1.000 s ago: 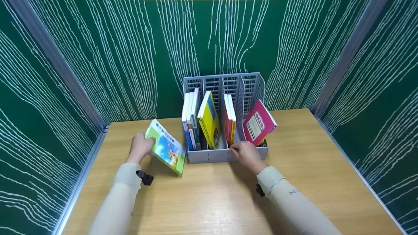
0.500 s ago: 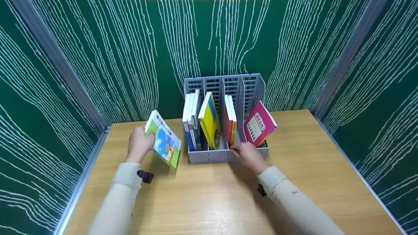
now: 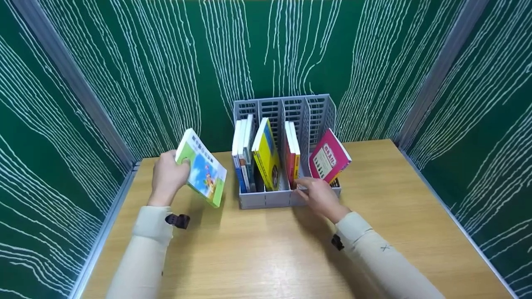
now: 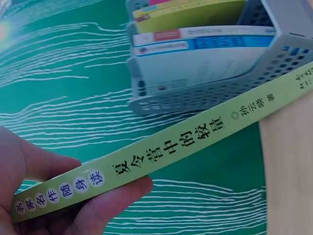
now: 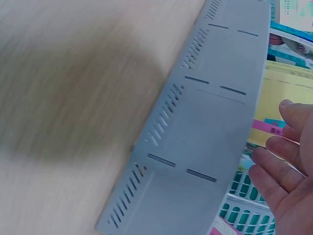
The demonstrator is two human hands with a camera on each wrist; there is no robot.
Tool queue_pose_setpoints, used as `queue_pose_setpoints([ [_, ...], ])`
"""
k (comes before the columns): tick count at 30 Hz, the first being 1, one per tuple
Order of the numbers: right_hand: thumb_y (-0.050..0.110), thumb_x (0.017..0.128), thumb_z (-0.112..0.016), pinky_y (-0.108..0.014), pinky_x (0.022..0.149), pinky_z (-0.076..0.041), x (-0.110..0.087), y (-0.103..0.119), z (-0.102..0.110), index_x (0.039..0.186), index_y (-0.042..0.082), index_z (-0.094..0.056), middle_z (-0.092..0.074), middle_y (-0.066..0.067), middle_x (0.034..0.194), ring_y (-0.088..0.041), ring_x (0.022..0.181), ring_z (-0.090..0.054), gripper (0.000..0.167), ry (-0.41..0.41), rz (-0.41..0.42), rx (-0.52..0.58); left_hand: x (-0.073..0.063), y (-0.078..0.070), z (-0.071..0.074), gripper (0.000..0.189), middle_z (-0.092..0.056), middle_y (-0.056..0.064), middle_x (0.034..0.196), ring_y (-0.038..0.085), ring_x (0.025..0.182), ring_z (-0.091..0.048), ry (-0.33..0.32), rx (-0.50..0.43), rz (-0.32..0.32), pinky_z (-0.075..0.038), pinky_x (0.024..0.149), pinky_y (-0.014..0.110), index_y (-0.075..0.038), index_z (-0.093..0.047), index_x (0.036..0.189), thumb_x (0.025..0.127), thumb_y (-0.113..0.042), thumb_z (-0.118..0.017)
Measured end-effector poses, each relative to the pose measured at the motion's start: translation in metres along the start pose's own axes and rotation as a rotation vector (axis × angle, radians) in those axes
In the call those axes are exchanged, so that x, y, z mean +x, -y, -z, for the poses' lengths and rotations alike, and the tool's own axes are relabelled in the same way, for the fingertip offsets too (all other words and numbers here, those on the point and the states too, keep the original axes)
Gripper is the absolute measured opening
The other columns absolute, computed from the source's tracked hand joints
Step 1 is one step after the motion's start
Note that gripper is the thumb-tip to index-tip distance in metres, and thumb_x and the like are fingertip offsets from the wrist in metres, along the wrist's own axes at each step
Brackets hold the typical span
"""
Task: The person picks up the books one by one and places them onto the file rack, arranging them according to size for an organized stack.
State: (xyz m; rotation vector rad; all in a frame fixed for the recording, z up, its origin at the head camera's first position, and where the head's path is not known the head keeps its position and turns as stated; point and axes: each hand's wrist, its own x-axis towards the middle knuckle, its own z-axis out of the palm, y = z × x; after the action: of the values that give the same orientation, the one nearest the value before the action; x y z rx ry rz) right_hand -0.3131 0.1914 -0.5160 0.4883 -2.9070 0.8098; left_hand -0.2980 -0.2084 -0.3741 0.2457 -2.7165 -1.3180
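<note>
My left hand (image 3: pixel 168 176) pinches a green and blue book (image 3: pixel 206 172) by its upper left edge, thumb across the cover, holding it tilted above the table. The left wrist view shows the book's green spine (image 4: pixel 168 147) with fingers on either side. A grey book rack (image 3: pixel 266 200) with several compartments stands at the back. At its front lip is my right hand (image 3: pixel 322 197), fingers loosely bent. In the right wrist view nothing lies between those fingers (image 5: pixel 274 166); they are close to the books in the rack.
White-edged books (image 3: pixel 241 151) fill the leftmost compartment. Beside them lean a yellow book (image 3: pixel 266 160), a red and yellow pair (image 3: pixel 293 160), and a pink book (image 3: pixel 328 160) tilting right. Green walls with white lines enclose the wooden table (image 3: pixel 257 249).
My left hand has raised the green and blue book and drawn it left, away from the rack. My right hand's fingers have loosened and shifted slightly right at the rack's front.
</note>
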Motion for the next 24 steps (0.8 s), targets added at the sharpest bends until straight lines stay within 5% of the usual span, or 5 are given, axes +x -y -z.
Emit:
queue_pose_setpoints([
  [16,0.015,0.098,-0.082,-0.057,0.106,-0.059,0.001,0.021,0.026,0.131,-0.001,-0.075,-0.075,-0.022,0.133,-0.042,0.123,-0.073,0.038,-0.265,0.156,-0.048,-0.033,-0.051,0.021,0.039,-0.071,0.028,0.138,0.043,0.115,-0.078,-0.203,-0.046,-0.225,-0.068,0.086,0.05,0.006,-0.06,0.146,0.111,-0.013,-0.058],
  [24,0.018,0.099,-0.082,-0.054,0.107,-0.06,-0.001,0.033,0.034,0.134,0.001,-0.074,-0.075,-0.018,0.136,-0.04,0.125,-0.073,0.04,-0.333,0.186,-0.038,-0.036,-0.052,0.007,0.037,-0.075,0.026,0.133,0.042,0.112,-0.079,-0.41,-0.153,-0.392,-0.068,0.083,0.05,0.007,-0.064,0.142,0.109,-0.01,-0.061],
])
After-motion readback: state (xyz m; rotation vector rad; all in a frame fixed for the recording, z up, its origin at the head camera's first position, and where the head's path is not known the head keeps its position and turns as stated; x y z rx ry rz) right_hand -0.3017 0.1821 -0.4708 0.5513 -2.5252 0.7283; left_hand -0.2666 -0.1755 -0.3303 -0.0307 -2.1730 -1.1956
